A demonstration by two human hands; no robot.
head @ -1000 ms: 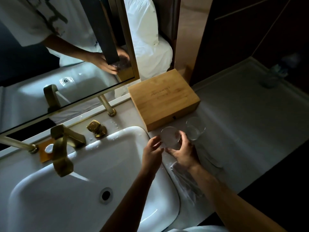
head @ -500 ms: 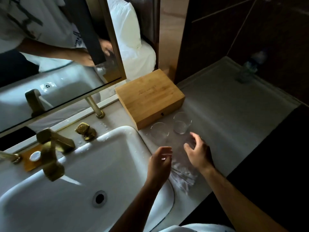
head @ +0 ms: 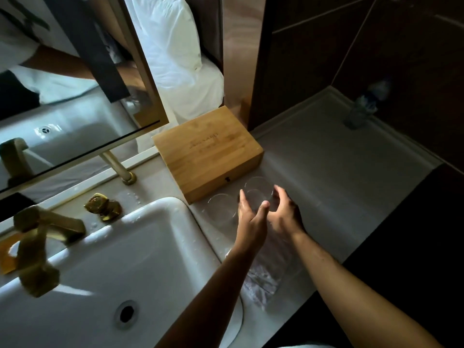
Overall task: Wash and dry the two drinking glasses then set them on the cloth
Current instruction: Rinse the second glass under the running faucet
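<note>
My left hand (head: 251, 217) and right hand (head: 285, 214) flanked the far glass (head: 258, 190), fingers loosely spread, gripping nothing. Risk: wet glass slipping, or knocking the near glass (head: 222, 209) toward the sink (head: 155, 234).

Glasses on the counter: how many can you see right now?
2. One glass stands beside the sink; the other glass stands before the wooden box, between both hands. None looks hidden.
</note>
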